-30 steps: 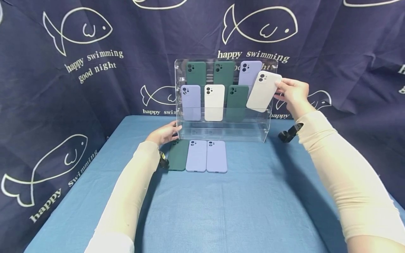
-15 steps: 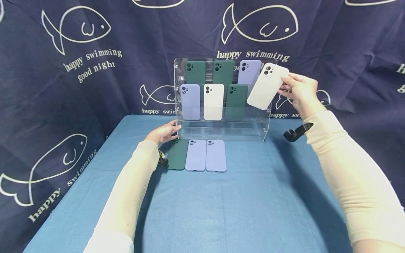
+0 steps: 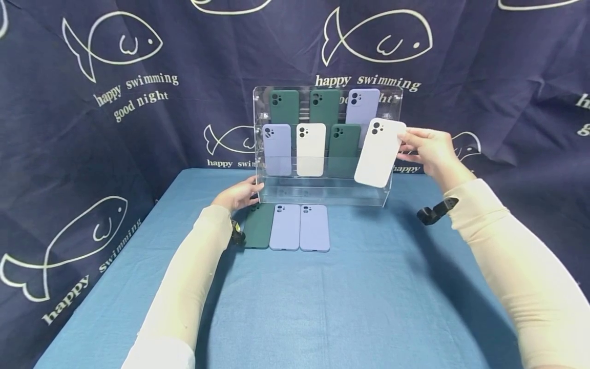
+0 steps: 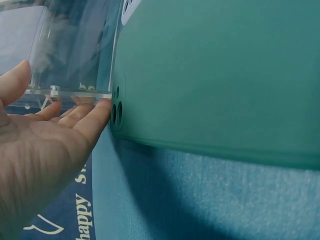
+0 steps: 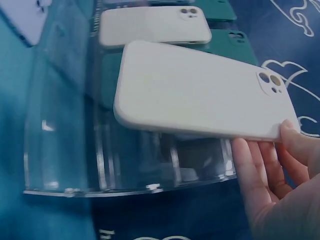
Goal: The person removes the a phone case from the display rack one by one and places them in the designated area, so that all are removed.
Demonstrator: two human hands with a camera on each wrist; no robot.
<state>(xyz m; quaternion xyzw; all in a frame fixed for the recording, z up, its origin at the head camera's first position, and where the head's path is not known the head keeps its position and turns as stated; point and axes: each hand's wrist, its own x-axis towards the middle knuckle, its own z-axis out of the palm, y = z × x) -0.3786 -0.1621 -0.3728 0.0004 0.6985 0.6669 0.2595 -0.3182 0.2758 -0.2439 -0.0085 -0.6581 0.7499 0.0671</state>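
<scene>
My right hand (image 3: pixel 430 148) pinches a white phone case (image 3: pixel 379 154) by its right edge near the top, thumb in front and fingers behind. The case tilts before the right end of a clear acrylic display stand (image 3: pixel 322 197). In the right wrist view the case (image 5: pixel 195 92) hides part of the stand's tiers. At the stand's lower left, my left hand (image 3: pixel 237 196) holds the side panel, which passes between thumb and fingers in the left wrist view. Just below that hand lies a green phone case (image 3: pixel 259 228) on the table, its upper corner partly covered.
Two lilac cases (image 3: pixel 285 228) lie beside the green one. On the stand's middle tier stand a lilac case (image 3: pixel 277 148), a white case (image 3: pixel 311 148) and a green case (image 3: pixel 344 148). Two green cases (image 3: pixel 284 106) and a lilac case (image 3: pixel 362 105) fill the upper tier behind.
The right hand first moved the white case up and rightward, then brought it lower and slightly left, with less tilt. My left hand stays at the stand's side.
</scene>
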